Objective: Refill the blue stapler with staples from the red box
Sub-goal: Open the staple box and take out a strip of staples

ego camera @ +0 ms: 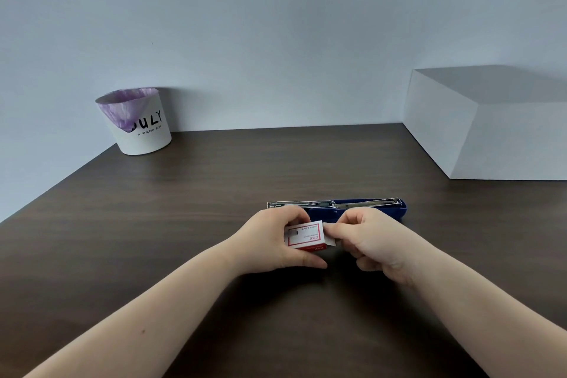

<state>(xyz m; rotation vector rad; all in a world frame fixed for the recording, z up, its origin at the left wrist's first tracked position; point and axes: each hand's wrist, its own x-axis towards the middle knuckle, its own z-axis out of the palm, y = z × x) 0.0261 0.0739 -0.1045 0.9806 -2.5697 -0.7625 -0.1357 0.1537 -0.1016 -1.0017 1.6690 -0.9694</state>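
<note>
The blue stapler lies flat and swung fully open on the dark table, its metal staple channel pointing left and partly hidden behind my hands. Just in front of it I hold the small red and white staple box above the table. My left hand grips the box from the left side, thumb underneath. My right hand pinches the grey inner tray or flap sticking out of the box's right end. No loose staples are visible.
A white paper bin with a purple liner stands at the back left by the wall. A large white box sits at the back right. The dark wood table reaches the wall behind.
</note>
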